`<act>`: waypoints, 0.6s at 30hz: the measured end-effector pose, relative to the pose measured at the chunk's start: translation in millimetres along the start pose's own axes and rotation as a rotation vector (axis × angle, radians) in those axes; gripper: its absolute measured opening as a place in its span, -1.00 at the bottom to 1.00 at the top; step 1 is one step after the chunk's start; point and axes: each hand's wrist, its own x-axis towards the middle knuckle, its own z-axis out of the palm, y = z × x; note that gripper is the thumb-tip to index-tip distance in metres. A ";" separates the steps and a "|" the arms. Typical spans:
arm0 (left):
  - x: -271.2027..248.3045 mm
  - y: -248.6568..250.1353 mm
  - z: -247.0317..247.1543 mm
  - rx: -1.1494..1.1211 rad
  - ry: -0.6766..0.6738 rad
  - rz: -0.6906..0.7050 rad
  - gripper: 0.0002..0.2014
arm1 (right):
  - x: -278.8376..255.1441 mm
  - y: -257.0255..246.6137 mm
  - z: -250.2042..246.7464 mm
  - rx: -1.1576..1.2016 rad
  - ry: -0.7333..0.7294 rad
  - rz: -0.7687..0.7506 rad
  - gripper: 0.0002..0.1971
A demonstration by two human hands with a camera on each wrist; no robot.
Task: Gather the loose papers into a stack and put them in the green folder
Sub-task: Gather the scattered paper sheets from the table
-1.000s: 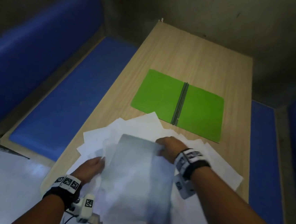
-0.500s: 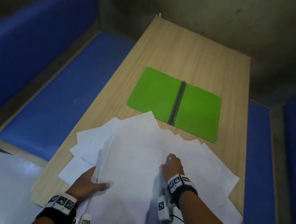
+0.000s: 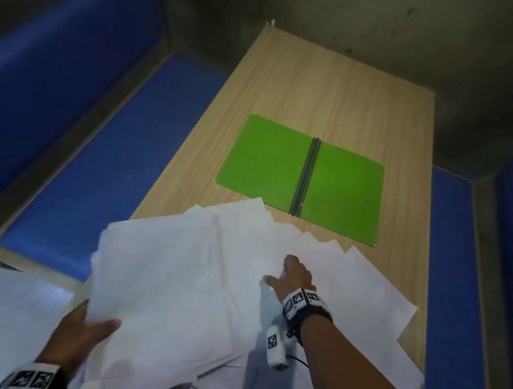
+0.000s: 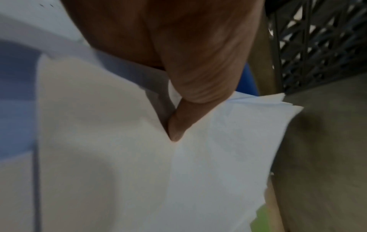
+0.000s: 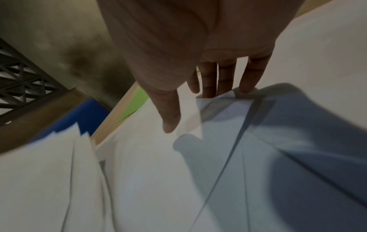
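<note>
- The loose papers (image 3: 320, 263) lie fanned over the near end of the counter (image 3: 336, 101), some sheets overhanging its near edge.
- The left hand (image 3: 79, 334) pinches a gathered stack (image 3: 178, 281) at its near left corner, thumb on top.
- The right hand (image 3: 295, 278) rests flat on the sheets, fingers straight, grasping nothing.
- The green folder (image 3: 304, 177) lies open just beyond the papers, one sheet's corner overlapping its near edge.
- Blue benches (image 3: 104, 135) flank the counter.

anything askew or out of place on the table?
Yes: the loose papers lie fanned at odd angles, some past the table edge. The left hand grips a partial stack; the right hand rests open. The green folder lies open, empty.
</note>
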 end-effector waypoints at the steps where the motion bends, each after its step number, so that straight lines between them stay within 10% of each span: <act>1: 0.7 -5.0 -8.8 -0.016 0.039 -0.027 -0.57 | 0.6 -0.2 3.7 0.011 -0.023 -0.004 -0.30; 9: 2.9 -26.9 -26.2 -0.066 0.188 -0.101 -0.44 | -5.1 -7.4 19.2 0.106 -0.099 -0.021 -0.69; 18: 6.1 -6.0 -40.2 -0.233 0.228 -0.085 -0.48 | -44.3 61.8 -38.2 0.423 -0.087 -0.002 -0.66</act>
